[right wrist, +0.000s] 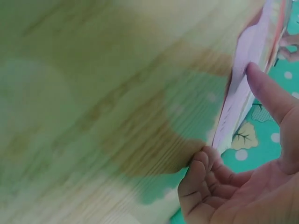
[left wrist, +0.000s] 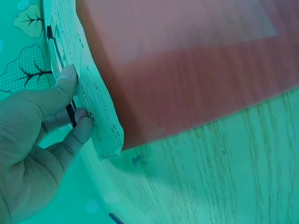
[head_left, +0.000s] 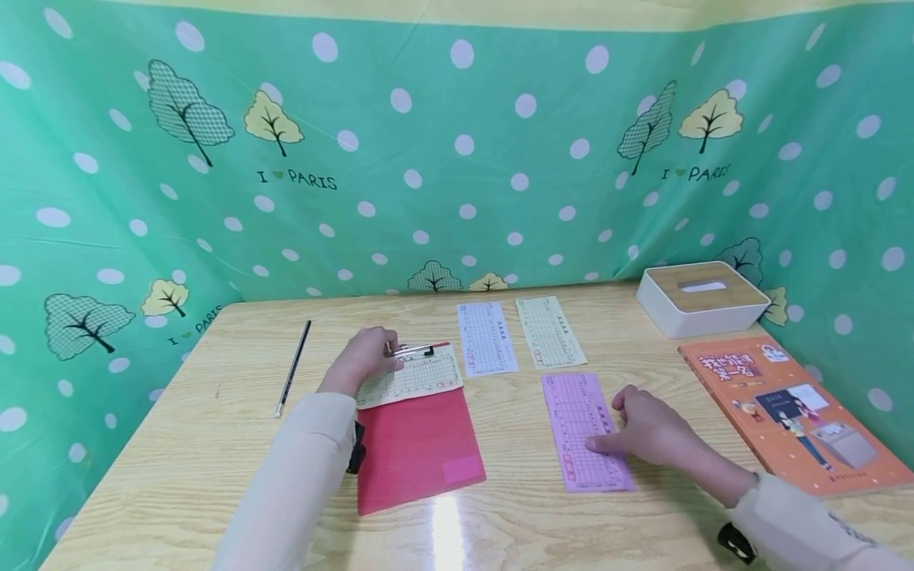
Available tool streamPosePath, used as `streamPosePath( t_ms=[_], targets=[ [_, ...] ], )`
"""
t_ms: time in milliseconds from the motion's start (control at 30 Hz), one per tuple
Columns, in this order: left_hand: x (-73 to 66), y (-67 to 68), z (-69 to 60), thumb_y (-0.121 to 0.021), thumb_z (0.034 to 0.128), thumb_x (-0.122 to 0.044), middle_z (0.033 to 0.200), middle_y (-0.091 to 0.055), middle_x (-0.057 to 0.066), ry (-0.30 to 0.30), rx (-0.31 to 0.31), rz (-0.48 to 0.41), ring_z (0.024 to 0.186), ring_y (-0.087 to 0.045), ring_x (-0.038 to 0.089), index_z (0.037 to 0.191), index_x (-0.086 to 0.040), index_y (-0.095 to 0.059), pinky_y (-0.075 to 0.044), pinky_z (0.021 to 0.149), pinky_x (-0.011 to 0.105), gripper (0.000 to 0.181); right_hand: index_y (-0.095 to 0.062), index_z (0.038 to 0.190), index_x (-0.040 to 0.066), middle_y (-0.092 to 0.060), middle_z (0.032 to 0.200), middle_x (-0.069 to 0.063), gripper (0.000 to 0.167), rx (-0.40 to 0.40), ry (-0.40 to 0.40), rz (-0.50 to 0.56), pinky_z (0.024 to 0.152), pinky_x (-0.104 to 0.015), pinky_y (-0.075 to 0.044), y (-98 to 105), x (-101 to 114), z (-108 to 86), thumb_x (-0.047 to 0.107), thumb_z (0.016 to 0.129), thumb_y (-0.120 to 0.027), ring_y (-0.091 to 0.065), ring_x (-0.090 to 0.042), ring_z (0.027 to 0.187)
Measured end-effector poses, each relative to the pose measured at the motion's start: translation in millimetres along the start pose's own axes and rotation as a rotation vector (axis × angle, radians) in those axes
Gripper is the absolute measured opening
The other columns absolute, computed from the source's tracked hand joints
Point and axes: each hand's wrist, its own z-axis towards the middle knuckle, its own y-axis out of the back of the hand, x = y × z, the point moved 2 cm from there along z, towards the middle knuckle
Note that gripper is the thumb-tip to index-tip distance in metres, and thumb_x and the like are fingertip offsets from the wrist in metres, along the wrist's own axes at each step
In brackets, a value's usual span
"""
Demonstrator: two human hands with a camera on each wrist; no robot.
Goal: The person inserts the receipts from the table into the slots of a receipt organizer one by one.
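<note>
My left hand is at the top edge of a red clip folder, its thumb and fingers pinching the metal clip. A pale yellow form slip lies crosswise over the folder's top, under the clip; part of it is hidden by the hand. To the right, a purple form slip lies on the table. My right hand reaches across its right edge, the thumb extended onto the paper. In the right wrist view, the other fingers are bent at the table, well apart from the thumb.
A white form slip and a pale green one lie behind the purple slip. Left of the folder lies a dark pencil. At right are an orange book and a tissue box. A green curtain surrounds the wooden table.
</note>
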Motion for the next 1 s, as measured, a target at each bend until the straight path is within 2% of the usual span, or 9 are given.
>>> streamPosePath(
  t_ms=[200,367,500,600,733,833,1000],
  targets=[
    [-1.0,-0.4,0.3,-0.079,0.0899,-0.011,0.088,-0.062,0.01,0.015,0.008,-0.01,0.08,-0.054,0.024,0.087,-0.005,-0.064,-0.047,0.077,0.041,0.015,-0.055,0.114,-0.006,-0.055,0.097,-0.009,0.059,0.006,0.084,0.042,0.076,-0.039,-0.047,-0.5,3.0,2.0,0.024,0.077,-0.09,-0.052,-0.023,0.085],
    [-0.7,-0.6,0.3,-0.079,0.0893,-0.01,0.088,-0.061,0.009,0.016,0.008,-0.019,0.081,-0.054,0.024,0.087,-0.005,-0.064,-0.047,0.078,0.041,0.016,-0.06,0.121,-0.002,-0.06,0.108,-0.01,0.058,0.025,0.181,0.017,0.091,-0.052,-0.049,-0.4,8.6,3.0,0.016,0.074,-0.09,-0.058,-0.029,0.1],
    [-1.1,-0.4,-0.3,-0.079,0.0894,-0.01,0.088,-0.061,0.009,0.014,0.005,-0.015,0.08,-0.054,0.024,0.087,-0.005,-0.064,-0.047,0.078,0.041,0.016,-0.058,0.131,0.0,-0.061,0.113,-0.012,0.067,0.015,0.228,0.007,0.092,-0.054,-0.049,-1.2,13.3,1.2,0.016,0.074,-0.09,-0.059,-0.032,0.105],
    [-1.4,-0.6,-0.4,-0.079,0.0897,-0.011,0.088,-0.061,0.009,0.009,0.003,-0.007,0.08,-0.054,0.024,0.087,-0.005,-0.064,-0.047,0.078,0.041,0.016,-0.054,0.135,-0.003,-0.061,0.111,-0.012,0.079,-0.015,0.184,-0.008,0.085,-0.049,-0.051,-1.7,15.3,-1.2,0.028,0.073,-0.091,-0.06,-0.029,0.098],
    [-1.3,-1.1,-0.7,-0.079,0.09,-0.012,0.088,-0.06,0.009,0.015,0.005,0.002,0.081,-0.054,0.024,0.087,-0.006,-0.064,-0.046,0.078,0.041,0.016,-0.055,0.125,-0.005,-0.057,0.095,-0.009,0.081,-0.018,0.076,-0.066,0.067,-0.038,-0.047,-3.5,15.9,-5.8,0.042,0.07,-0.092,-0.054,-0.023,0.08],
    [-2.2,-0.5,-1.6,-0.079,0.0902,-0.012,0.088,-0.061,0.009,0.018,0.007,0.004,0.081,-0.054,0.024,0.087,-0.006,-0.064,-0.046,0.078,0.041,0.016,-0.057,0.116,-0.003,-0.054,0.086,-0.006,0.073,-0.011,0.038,-0.101,0.061,-0.034,-0.04,-4.5,16.3,-8.6,0.041,0.07,-0.092,-0.05,-0.021,0.073],
    [-3.9,0.6,-2.2,-0.079,0.0903,-0.013,0.089,-0.061,0.009,0.024,0.007,0.004,0.081,-0.054,0.024,0.088,-0.006,-0.064,-0.047,0.079,0.041,0.016,-0.058,0.114,-0.002,-0.059,0.086,-0.005,0.066,-0.015,0.035,-0.084,0.062,-0.034,-0.043,-3.7,17.7,-9.1,0.033,0.07,-0.093,-0.052,-0.02,0.072]
  ],
)
